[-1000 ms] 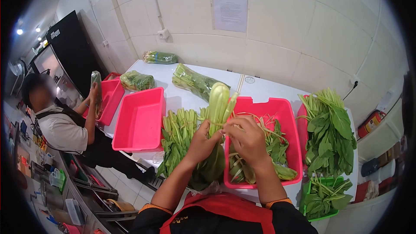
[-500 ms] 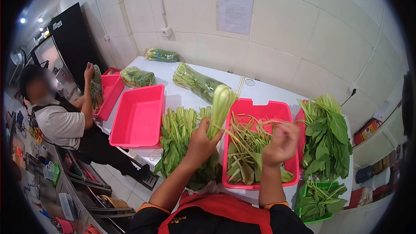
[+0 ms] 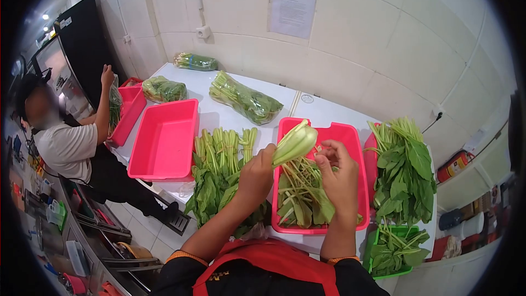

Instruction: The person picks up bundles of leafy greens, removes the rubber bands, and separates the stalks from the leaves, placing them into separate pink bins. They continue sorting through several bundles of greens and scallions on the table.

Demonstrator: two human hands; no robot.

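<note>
Aloft — greens (image 3: 297, 143) in left hand (image 3: 257, 176) clear tub rim (image 3: 364, 181).

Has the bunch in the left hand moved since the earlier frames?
Yes. The bunch has tipped right and down in view: its pale end, earlier by the upper-left corner of the pink bin of loose greens, now overlaps the bin's inside.

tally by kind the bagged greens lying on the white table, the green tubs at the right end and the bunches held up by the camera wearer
Bagged greens on the white table: 3
Green tub: 1
Bunch in the left hand: 1
Total: 5
</note>
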